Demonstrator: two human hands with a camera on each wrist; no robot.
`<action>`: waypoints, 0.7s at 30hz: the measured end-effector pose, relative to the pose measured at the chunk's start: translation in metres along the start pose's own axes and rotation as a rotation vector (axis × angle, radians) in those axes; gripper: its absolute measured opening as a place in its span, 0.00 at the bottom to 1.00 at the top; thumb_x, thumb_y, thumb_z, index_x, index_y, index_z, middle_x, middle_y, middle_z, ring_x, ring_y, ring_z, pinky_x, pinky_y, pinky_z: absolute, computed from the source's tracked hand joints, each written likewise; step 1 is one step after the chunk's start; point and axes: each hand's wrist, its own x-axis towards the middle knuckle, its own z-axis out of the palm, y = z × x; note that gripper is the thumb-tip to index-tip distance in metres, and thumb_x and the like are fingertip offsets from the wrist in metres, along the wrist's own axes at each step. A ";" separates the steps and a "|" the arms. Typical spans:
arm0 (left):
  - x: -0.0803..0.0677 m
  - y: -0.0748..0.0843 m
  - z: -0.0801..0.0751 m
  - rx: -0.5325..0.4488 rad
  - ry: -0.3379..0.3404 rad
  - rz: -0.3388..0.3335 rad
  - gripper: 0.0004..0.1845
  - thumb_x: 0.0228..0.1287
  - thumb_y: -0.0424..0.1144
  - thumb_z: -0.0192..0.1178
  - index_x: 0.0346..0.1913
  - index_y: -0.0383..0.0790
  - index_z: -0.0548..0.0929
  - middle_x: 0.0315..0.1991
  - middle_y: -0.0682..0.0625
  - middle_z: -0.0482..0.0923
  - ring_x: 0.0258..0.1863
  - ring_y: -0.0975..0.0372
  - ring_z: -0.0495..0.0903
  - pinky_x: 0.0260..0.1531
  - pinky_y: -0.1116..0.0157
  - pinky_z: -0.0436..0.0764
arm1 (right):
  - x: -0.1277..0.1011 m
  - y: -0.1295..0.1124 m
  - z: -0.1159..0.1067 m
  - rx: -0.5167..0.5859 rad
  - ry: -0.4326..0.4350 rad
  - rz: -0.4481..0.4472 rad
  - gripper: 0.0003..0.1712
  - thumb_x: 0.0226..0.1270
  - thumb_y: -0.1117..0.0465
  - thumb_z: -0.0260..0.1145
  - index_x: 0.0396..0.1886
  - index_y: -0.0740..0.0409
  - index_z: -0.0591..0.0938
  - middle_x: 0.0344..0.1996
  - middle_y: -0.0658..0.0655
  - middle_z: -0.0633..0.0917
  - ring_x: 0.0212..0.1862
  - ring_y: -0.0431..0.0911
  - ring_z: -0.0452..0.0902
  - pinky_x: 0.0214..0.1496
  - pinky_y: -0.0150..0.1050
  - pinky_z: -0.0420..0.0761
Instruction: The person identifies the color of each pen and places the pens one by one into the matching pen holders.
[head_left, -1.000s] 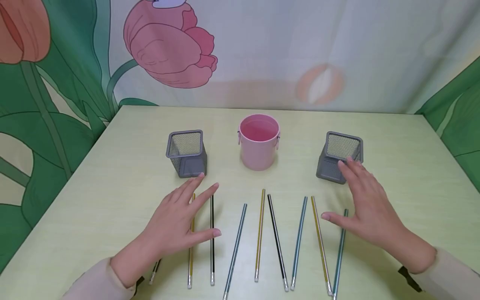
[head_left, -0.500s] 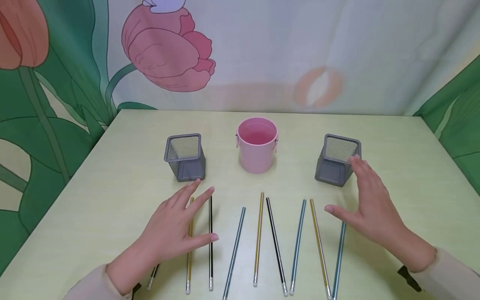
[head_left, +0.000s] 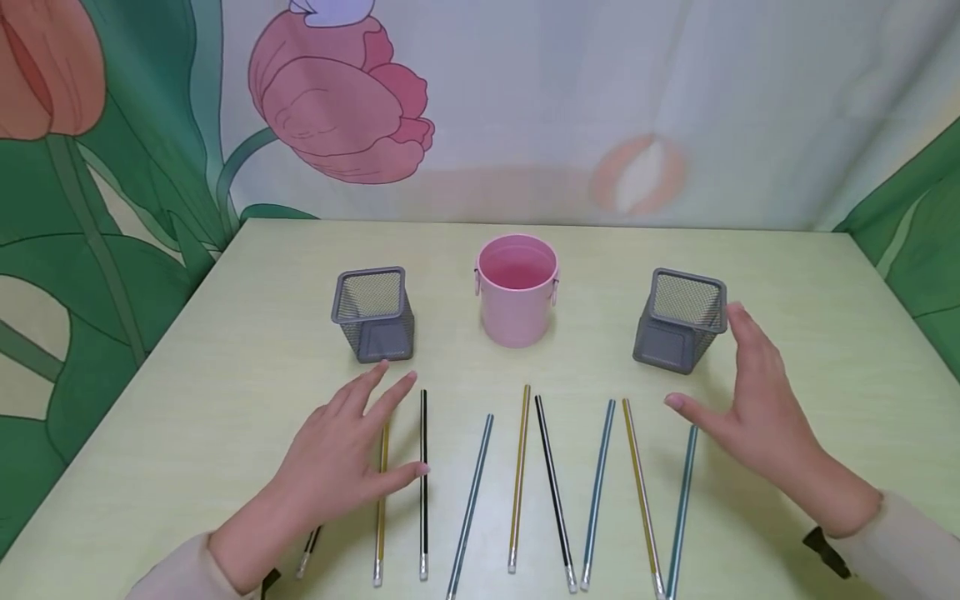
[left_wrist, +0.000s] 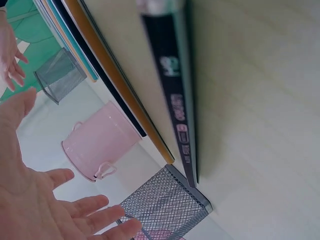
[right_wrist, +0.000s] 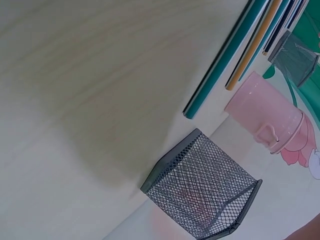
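My left hand [head_left: 337, 462] hovers with spread fingers over the left pencils, among them a yellow pencil [head_left: 380, 533] and a black pencil [head_left: 423, 517]. It holds nothing. Part of another black pencil [head_left: 309, 550] shows beside the left wrist; the left wrist view shows a black pencil [left_wrist: 172, 85] with printed lettering up close. On the right, my right hand [head_left: 772, 417] is also spread and holds nothing, above a blue pencil [head_left: 682, 508] and beside the right mesh pencil holder [head_left: 663, 342]. Whether its fingertips touch that holder I cannot tell.
A pink bucket [head_left: 517, 312] stands mid-table, with a left mesh pencil holder [head_left: 386, 333] to its left. More pencils lie in a loose row, including a blue pencil [head_left: 471, 504], a yellow pencil [head_left: 519, 479] and a black pencil [head_left: 555, 492]. A flowered curtain [head_left: 525, 100] hangs behind.
My right hand has shifted to the right, off the front of the right mesh holder. My left hand has drawn slightly left and back. The pencils and containers keep their places.
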 end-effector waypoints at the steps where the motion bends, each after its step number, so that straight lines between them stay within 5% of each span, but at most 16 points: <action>1: -0.001 0.000 0.000 0.000 0.004 -0.005 0.48 0.50 0.67 0.62 0.72 0.52 0.60 0.71 0.40 0.57 0.65 0.45 0.65 0.48 0.43 0.76 | 0.001 0.000 0.000 0.006 -0.003 0.010 0.62 0.53 0.48 0.73 0.76 0.58 0.42 0.74 0.67 0.49 0.72 0.68 0.45 0.66 0.69 0.52; 21: -0.009 -0.003 0.000 -0.007 0.005 -0.093 0.46 0.50 0.63 0.65 0.71 0.49 0.62 0.69 0.37 0.60 0.61 0.44 0.69 0.39 0.47 0.79 | 0.013 0.008 -0.001 0.066 -0.014 0.092 0.60 0.58 0.50 0.70 0.76 0.57 0.40 0.74 0.68 0.46 0.72 0.67 0.43 0.65 0.71 0.51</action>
